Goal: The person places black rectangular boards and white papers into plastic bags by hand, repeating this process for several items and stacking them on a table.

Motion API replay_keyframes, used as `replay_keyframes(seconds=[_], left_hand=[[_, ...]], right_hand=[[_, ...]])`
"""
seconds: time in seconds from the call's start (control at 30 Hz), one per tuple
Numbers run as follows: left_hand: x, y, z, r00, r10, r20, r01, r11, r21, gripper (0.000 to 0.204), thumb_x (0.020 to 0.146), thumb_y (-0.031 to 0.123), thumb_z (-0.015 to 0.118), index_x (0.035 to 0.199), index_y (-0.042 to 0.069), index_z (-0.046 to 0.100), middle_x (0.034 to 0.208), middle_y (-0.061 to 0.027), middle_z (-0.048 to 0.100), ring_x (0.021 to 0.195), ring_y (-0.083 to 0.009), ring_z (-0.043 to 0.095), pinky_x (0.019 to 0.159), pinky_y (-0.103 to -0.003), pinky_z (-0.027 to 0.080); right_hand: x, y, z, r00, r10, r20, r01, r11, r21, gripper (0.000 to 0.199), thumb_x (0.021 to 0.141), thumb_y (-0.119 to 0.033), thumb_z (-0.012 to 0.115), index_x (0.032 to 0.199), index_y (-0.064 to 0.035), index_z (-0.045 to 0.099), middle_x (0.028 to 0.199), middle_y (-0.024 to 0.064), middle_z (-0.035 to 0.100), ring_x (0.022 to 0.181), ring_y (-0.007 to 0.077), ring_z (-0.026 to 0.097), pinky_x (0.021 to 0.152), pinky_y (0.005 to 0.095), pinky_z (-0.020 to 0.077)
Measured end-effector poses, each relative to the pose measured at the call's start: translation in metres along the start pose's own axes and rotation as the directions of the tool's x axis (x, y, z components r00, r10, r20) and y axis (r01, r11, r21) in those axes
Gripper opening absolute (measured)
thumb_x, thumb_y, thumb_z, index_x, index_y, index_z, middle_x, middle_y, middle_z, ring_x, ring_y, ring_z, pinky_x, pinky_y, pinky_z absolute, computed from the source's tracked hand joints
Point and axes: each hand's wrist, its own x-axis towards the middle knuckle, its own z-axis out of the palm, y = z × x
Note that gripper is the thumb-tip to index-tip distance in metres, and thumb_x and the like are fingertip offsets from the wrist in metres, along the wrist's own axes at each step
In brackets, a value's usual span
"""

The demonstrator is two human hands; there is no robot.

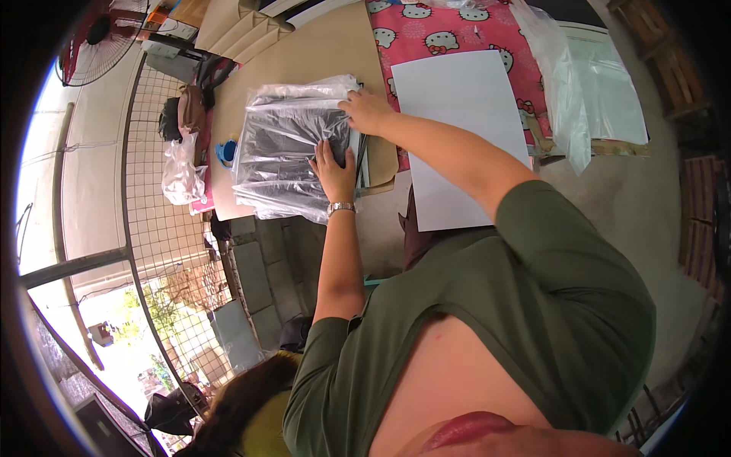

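While both hands are resting on the stack of dark garments in clear plastic bags (293, 148), the person is leaning over the bench (320, 53), whose brown top is carrying the stack near its front edge. The left hand (335, 171) is lying flat on the near right part of the top bag, palm down, fingers spread and pointing away from the body; its grip is open, closing on nothing, and it seems to be pressing the slippery film down so the pile is not sliding. A metal wristwatch (341, 206) is sitting on that wrist. The right hand (368, 112) is reaching across to the far right corner of the stack — its fingers are curling over the edge of the bag, but whether they are actually pinching the plastic I cannot tell. Together the two hands are squaring and steadying the right side of the pile.

Just right of the stack, a large white sheet (457, 129) is lying over a pink patterned cloth (442, 34), and loose clear plastic (567, 91) is trailing beyond it. To the left, a blue tape dispenser (225, 152) is sitting beside the stack, with a knotted white plastic bag (181, 174) hanging by a wire grid panel (164, 228) — well apart from the hands.
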Motion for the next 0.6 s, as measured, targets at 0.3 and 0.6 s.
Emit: replay_keyframes(seconds=[0.3, 0.6], left_hand=[[-0.006, -0.009, 0.006, 1.000, 0.021, -0.009, -0.021, 1.000, 0.023, 0.049, 0.084, 0.036, 0.056, 0.118, 0.001, 0.052, 0.129, -0.0168, 0.046, 0.125, -0.0321, 0.036, 0.105, -0.052, 0.019], [-0.006, 0.005, 0.001, 0.997, 0.075, 0.028, -0.078, 0.989, 0.127, 0.039, 0.086, 0.037, 0.053, 0.122, 0.020, 0.053, 0.130, -0.0076, 0.047, 0.125, -0.0260, 0.037, 0.104, -0.054, 0.017]], right_hand=[[-0.020, 0.039, 0.000, 0.971, -0.234, -0.045, 0.229, 0.969, -0.098, 0.011, 0.076, -0.020, 0.053, 0.076, -0.0103, 0.060, 0.081, 0.0061, 0.061, 0.075, 0.0234, 0.061, 0.073, 0.0407, 0.0446], [-0.216, 0.216, -0.200, 0.323, 0.627, -0.709, -0.937, 0.320, -0.143, 0.042, 0.077, -0.036, 0.060, 0.103, -0.0035, 0.057, 0.100, 0.0188, 0.057, 0.096, 0.0353, 0.055, 0.077, 0.0459, 0.0442]])
